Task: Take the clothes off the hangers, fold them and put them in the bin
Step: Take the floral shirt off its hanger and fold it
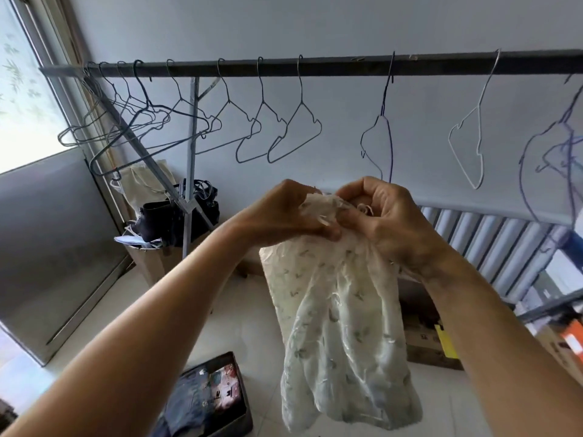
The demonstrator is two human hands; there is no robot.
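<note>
Fingers point(326, 231) of my left hand point(284, 212) and right hand point(388, 222) are curled tight. Both pinch the bunched top edge of the garment point(340, 326), with the knuckles nearly touching. The rest of the thin white cloth hangs free in the air below them, crumpled and twisted, touching nothing. To fold it well, I judge I should first find the two shoulder seams, one per hand, then draw my hands apart so the cloth opens flat and the twist drops out. Folding from this bunch would only lock the creases in. The fabric looks sheer and slippery, so I would pinch at seams rather than loose cloth, and give it one gentle shake, not a tug. A small pale loop shows by my right fingers; I cannot tell what it is, so I would check nothing is caught there. The bin point(248, 413) sits on the floor point(252, 310) down to my left with folded clothes in it, so the fold should end small enough to lie on top. Above, bare hangers point(296, 130) hang on the rail point(347, 63).
</note>
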